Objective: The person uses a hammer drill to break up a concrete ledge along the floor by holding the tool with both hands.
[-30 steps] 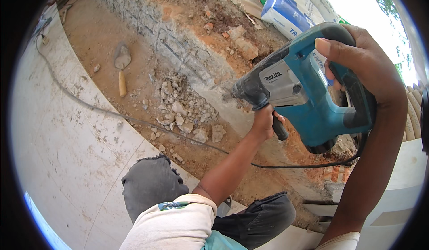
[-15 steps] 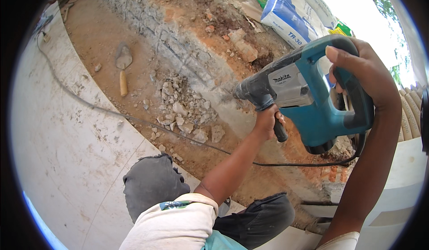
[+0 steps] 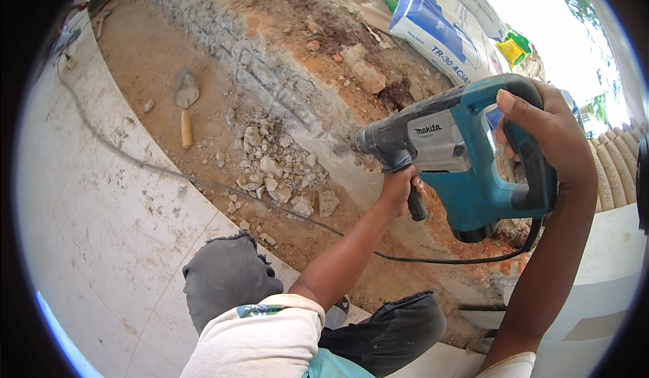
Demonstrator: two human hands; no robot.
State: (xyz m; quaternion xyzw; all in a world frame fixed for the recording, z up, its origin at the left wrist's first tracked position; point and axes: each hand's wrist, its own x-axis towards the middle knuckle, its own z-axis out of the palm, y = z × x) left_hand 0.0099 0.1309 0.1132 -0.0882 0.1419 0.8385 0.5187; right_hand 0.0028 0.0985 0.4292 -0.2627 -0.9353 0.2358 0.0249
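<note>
A teal and black electric demolition hammer (image 3: 460, 168) points leftward, its chisel at the chipped grey concrete edge (image 3: 284, 94). My right hand (image 3: 551, 128) grips its rear D-handle, thumb over the top. My left hand (image 3: 400, 190) is wrapped round the black side handle below the tool's nose. A black power cord (image 3: 460, 260) loops from the tool's rear and runs across the dirt. Broken concrete lumps (image 3: 270, 165) lie heaped beside the chipped edge, left of the chisel.
A trowel with a wooden handle (image 3: 186, 124) lies on dirt. A pale tiled floor (image 3: 115, 229) curves along the left and bottom. Blue and white sacks (image 3: 439, 33) lie at upper right, stacked beige sacks or rolls (image 3: 612, 168) at right. My dark trousered knees (image 3: 223, 276) show below.
The hammer's rear end and my right hand have moved down and slightly left. My left hand has lowered a little with the side handle. Both hands keep their grip.
</note>
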